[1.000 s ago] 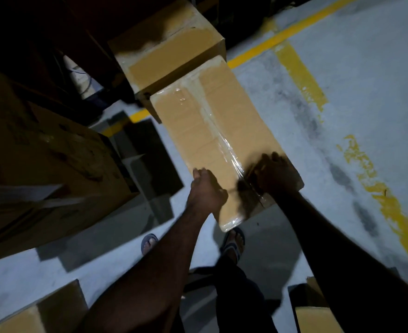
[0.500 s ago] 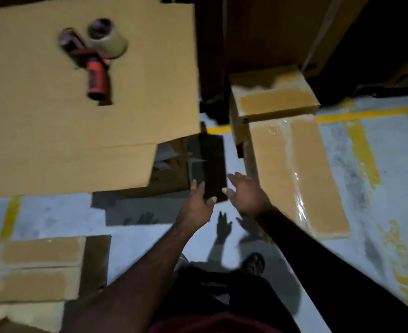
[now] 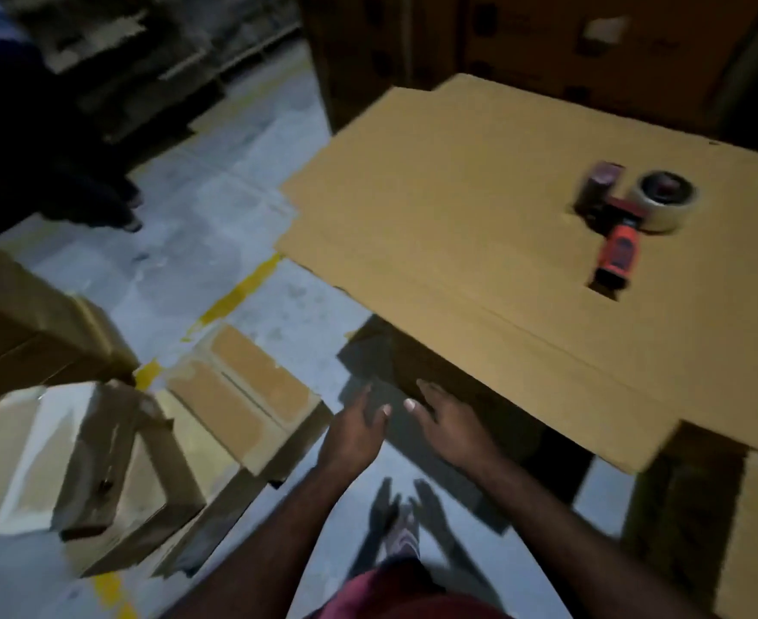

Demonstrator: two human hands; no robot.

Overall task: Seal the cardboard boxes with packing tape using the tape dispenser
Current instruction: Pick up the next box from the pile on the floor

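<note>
A red-handled tape dispenser (image 3: 626, 221) with a roll of clear tape lies on a large flat cardboard sheet (image 3: 479, 243) at the upper right. My left hand (image 3: 357, 433) and my right hand (image 3: 450, 424) hover side by side, fingers straight and holding nothing, over the floor just below the sheet's near edge. A taped cardboard box (image 3: 243, 395) lies on the floor left of my hands. Another box (image 3: 77, 466) with pale flaps lies tilted at the lower left.
Stacked cartons (image 3: 24, 323) stand at the left edge and more cardboard (image 3: 752, 538) at the lower right. Yellow floor lines (image 3: 243, 290) cross the grey concrete. A person's dark legs (image 3: 77, 180) stand at the upper left. My foot (image 3: 401, 536) shows below my hands.
The view has swung left, away from the long sealed box. My hands let go of that box and now hover empty; the cardboard sheet with the dispenser has come to the right.
</note>
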